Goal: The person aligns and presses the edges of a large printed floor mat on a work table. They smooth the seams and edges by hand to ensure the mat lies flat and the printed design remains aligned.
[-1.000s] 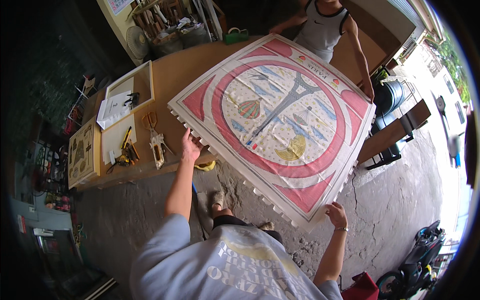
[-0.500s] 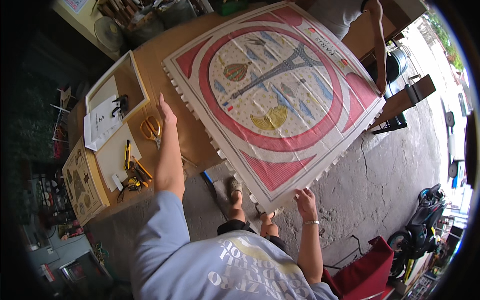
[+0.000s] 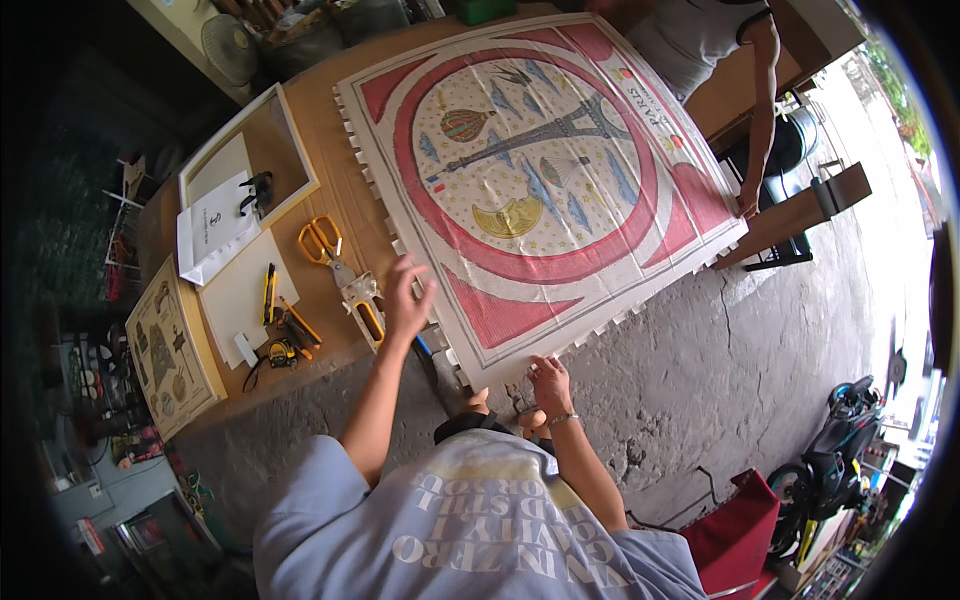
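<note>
A large square picture panel [image 3: 545, 268], printed with a tower, a balloon and a crescent moon in a red ring, has notched tabs along its edges. It lies partly on the table, its near corner over the floor. My right hand [image 3: 550, 388] pinches that near edge. Beside the panel's left edge, my left hand [image 3: 405, 300] is raised with fingers curved and apart, holding nothing. At the far right corner, a co-worker's hand [image 3: 748, 203] grips the panel. Orange-handled scissors [image 3: 322, 242] lie near my left hand, next to another yellow-handled tool [image 3: 368, 318].
The brown table [image 3: 330, 120] also carries a wooden frame [image 3: 302, 160], a white box [image 3: 215, 232], a black clamp-like tool [image 3: 257, 192], a cutter [image 3: 269, 293], a tape measure [image 3: 283, 352] and a smaller picture [image 3: 165, 350]. A red folding seat [image 3: 735, 530] and a motorcycle [image 3: 835, 470] stand at right.
My left hand has come down and right from over the table to the panel's edge. My right hand moved left with the near corner, and the panel shifted slightly left.
</note>
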Action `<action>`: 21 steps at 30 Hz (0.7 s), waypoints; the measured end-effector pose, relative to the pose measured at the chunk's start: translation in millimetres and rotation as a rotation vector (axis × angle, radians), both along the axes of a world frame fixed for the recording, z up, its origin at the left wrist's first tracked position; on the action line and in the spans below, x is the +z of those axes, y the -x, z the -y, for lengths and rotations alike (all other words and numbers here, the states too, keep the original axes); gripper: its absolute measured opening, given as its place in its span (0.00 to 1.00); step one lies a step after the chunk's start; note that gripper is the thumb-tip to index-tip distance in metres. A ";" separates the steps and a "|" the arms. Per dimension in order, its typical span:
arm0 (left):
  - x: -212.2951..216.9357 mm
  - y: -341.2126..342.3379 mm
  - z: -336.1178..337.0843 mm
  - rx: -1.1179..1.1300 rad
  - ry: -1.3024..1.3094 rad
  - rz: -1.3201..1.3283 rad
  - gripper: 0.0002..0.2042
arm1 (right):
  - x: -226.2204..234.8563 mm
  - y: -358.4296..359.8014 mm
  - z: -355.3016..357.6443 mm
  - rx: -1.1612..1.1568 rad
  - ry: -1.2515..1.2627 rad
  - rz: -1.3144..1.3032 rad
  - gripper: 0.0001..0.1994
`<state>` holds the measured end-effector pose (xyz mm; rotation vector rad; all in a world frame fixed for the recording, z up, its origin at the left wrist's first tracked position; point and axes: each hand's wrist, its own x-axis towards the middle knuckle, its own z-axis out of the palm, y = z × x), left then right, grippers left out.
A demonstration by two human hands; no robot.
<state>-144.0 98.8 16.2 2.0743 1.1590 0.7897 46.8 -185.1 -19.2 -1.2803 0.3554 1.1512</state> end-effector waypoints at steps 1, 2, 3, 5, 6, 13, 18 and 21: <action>8.7 -2.9 10.8 -0.093 0.055 -0.018 0.17 | 8.3 0.9 0.5 0.027 0.011 0.008 0.04; 16.1 -9.6 22.4 -0.172 -0.008 -0.108 0.15 | 15.7 -1.1 2.6 0.037 0.036 0.018 0.03; 22.1 -18.1 36.0 -0.248 0.002 -0.122 0.16 | 20.8 -6.1 4.8 0.088 0.052 -0.008 0.04; 28.5 -33.8 61.6 -0.398 0.041 -0.144 0.16 | 26.7 -14.8 18.4 0.181 -0.062 -0.025 0.06; 27.9 -43.9 70.8 -0.455 0.042 -0.125 0.17 | 26.4 -21.6 25.5 0.216 -0.053 -0.035 0.08; 9.7 -69.9 130.7 -0.555 0.065 -0.166 0.18 | 12.0 -63.0 118.6 0.587 0.161 0.182 0.22; 23.7 -63.4 177.8 -0.389 0.009 -0.187 0.17 | -28.1 -93.8 224.9 0.625 0.298 0.226 0.16; 41.8 -56.5 230.6 -0.275 0.087 -0.191 0.17 | -61.2 -135.2 302.5 1.027 0.506 0.565 0.19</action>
